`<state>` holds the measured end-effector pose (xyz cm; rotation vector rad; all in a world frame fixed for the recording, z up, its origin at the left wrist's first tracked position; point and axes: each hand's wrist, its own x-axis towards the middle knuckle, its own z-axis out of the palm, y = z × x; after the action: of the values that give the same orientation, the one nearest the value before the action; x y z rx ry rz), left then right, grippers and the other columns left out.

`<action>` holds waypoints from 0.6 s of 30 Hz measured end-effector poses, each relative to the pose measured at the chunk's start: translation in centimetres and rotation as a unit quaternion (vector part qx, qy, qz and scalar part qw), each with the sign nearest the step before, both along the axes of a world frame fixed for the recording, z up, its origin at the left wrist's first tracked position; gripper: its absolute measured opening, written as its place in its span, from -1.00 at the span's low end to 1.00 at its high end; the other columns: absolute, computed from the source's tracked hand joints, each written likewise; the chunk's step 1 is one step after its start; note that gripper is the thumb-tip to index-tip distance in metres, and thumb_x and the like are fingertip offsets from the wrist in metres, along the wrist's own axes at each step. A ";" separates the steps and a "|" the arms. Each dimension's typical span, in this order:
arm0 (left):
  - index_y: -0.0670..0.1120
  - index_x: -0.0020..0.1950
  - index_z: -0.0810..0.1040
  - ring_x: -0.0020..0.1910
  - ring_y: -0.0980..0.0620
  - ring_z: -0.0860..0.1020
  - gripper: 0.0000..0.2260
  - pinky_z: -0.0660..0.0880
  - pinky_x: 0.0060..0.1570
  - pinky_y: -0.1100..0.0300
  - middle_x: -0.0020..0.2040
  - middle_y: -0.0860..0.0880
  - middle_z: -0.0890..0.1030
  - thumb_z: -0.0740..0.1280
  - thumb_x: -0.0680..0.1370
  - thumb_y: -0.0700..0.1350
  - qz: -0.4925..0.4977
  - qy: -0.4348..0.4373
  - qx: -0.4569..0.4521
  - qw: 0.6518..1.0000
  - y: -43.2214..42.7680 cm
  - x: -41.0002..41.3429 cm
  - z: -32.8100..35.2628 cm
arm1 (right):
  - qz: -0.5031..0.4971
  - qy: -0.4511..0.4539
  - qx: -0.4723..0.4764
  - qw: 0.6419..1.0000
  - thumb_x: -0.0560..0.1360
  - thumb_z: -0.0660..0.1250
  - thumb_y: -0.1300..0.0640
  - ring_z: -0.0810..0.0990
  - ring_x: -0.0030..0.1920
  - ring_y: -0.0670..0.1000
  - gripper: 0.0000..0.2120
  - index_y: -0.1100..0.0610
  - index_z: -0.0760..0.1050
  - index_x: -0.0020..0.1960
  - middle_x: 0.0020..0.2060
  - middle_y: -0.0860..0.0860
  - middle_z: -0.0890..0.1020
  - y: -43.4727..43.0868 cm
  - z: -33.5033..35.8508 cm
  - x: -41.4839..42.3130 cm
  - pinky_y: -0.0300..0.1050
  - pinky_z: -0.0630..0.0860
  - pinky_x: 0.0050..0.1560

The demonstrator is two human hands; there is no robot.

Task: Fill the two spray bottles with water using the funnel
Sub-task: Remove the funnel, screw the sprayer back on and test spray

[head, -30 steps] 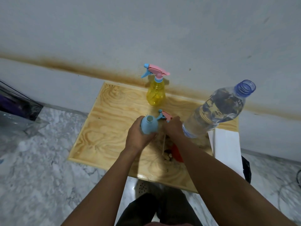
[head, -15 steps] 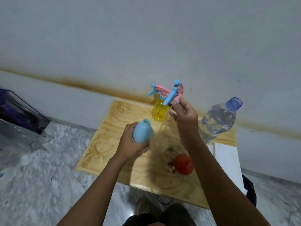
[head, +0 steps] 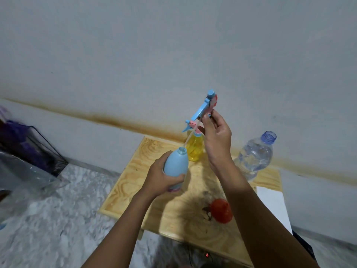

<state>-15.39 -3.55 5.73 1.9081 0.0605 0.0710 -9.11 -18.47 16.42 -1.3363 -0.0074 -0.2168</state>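
Observation:
My left hand point(head: 161, 176) grips the light blue spray bottle point(head: 176, 164), upright and with its neck uncapped, above the wooden table point(head: 133, 184). My right hand point(head: 216, 138) holds that bottle's blue and pink spray head point(head: 205, 106) high above it. The thin dip tube point(head: 190, 137) slants down, its end at the bottle's mouth. A yellow spray bottle point(head: 195, 149) with its spray head on stands at the table's back edge, partly behind my right hand. The red funnel point(head: 221, 210) lies on the table near the front right.
A clear water bottle point(head: 255, 155) with no cap stands at the table's back right. A white box point(head: 272, 206) sits at the right edge. A dark wire basket point(head: 32, 146) and clear plastic lie on the marble floor at left. The wall rises directly behind the table.
My right hand has lifted the spray head up out of the blue bottle until the tube's end is at the neck. My left hand raised the bottle slightly.

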 end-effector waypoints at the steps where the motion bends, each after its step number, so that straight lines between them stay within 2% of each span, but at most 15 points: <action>1: 0.44 0.14 0.47 0.01 0.05 0.62 -0.45 0.66 -0.11 -0.03 0.07 0.19 0.60 0.54 0.22 0.09 -0.001 -0.007 -0.002 1.000 -0.1 0.0 0.3 | 0.005 0.004 -0.011 1.000 0.61 0.30 0.16 0.66 0.14 0.19 -0.70 0.19 0.51 0.32 0.03 -0.03 0.70 0.1 -0.3 -0.1 0.07 0.57 0.23; 4: 0.31 0.24 0.50 0.04 0.07 0.63 -0.42 0.66 -0.03 -0.01 0.09 0.16 0.61 0.55 0.26 0.07 -0.005 -0.022 -0.010 1.000 -0.3 0.0 1.0 | 0.034 0.009 -0.047 0.998 0.59 0.33 0.18 0.65 0.11 -0.12 -0.75 0.12 0.53 0.27 0.12 0.03 0.68 0.3 -1.4 -0.9 -0.16 0.56 0.18; 6: 0.27 0.26 0.51 0.06 0.06 0.63 -0.43 0.66 -0.04 0.00 0.10 0.13 0.62 0.56 0.29 0.02 -0.004 -0.028 -0.015 0.999 -0.4 0.1 1.4 | 0.063 0.011 -0.067 0.996 0.59 0.33 0.21 0.64 0.01 -0.28 -0.79 0.02 0.54 0.19 0.06 -0.06 0.67 0.4 -2.1 -1.6 -0.34 0.52 0.06; 8: 0.25 0.24 0.52 0.04 0.06 0.63 -0.46 0.67 -0.08 0.04 0.08 0.11 0.63 0.57 0.31 -0.03 -0.006 -0.034 -0.020 0.999 -0.6 0.2 1.9 | 0.080 0.018 -0.075 0.994 0.58 0.33 0.23 0.63 -0.06 -0.34 -0.80 0.02 0.53 0.17 -0.01 -0.17 0.65 0.4 -2.8 -2.1 -0.40 0.51 -0.02; 9: 0.24 0.22 0.53 0.03 0.07 0.63 -0.48 0.66 -0.09 0.08 0.06 0.12 0.63 0.57 0.32 -0.05 -0.007 -0.038 -0.022 0.999 -0.6 0.3 2.1 | 0.083 0.022 -0.078 0.993 0.58 0.33 0.23 0.63 -0.07 -0.33 -0.79 0.07 0.54 0.19 -0.02 -0.17 0.66 0.4 -3.0 -2.2 -0.39 0.51 -0.04; 12: 0.26 0.17 0.53 0.00 0.11 0.63 -0.52 0.64 -0.12 0.17 0.02 0.15 0.64 0.58 0.37 -0.10 -0.009 -0.046 -0.021 0.999 -0.8 0.4 2.7 | 0.080 0.021 -0.086 0.993 0.57 0.35 0.20 0.65 0.00 -0.22 -0.69 0.21 0.53 0.30 0.08 0.00 0.68 0.4 -3.4 -2.5 -0.32 0.54 0.00; 15: 0.30 0.15 0.51 0.00 0.13 0.64 -0.52 0.65 -0.10 0.17 0.02 0.16 0.64 0.59 0.38 -0.10 -0.011 -0.048 -0.020 0.999 -1.0 0.5 3.1 | 0.080 0.015 -0.079 0.994 0.57 0.36 0.22 0.65 0.01 -0.22 -0.68 0.22 0.53 0.31 0.04 -0.12 0.67 0.3 -3.3 -2.7 -0.31 0.56 0.00; 18: 0.23 0.15 0.53 -0.01 0.13 0.65 -0.54 0.66 -0.07 0.11 0.01 0.13 0.65 0.60 0.37 -0.09 -0.009 -0.041 -0.031 0.999 -1.3 0.4 3.4 | 0.070 0.008 -0.088 0.994 0.54 0.41 0.18 0.65 0.11 -0.09 -0.70 0.15 0.56 0.26 0.10 -0.02 0.67 0.2 -3.4 -2.8 -0.15 0.57 0.14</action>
<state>-14.94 -4.86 9.10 1.8420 -0.0101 0.1329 -11.91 -18.29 13.03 -1.5066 -0.1084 -0.0887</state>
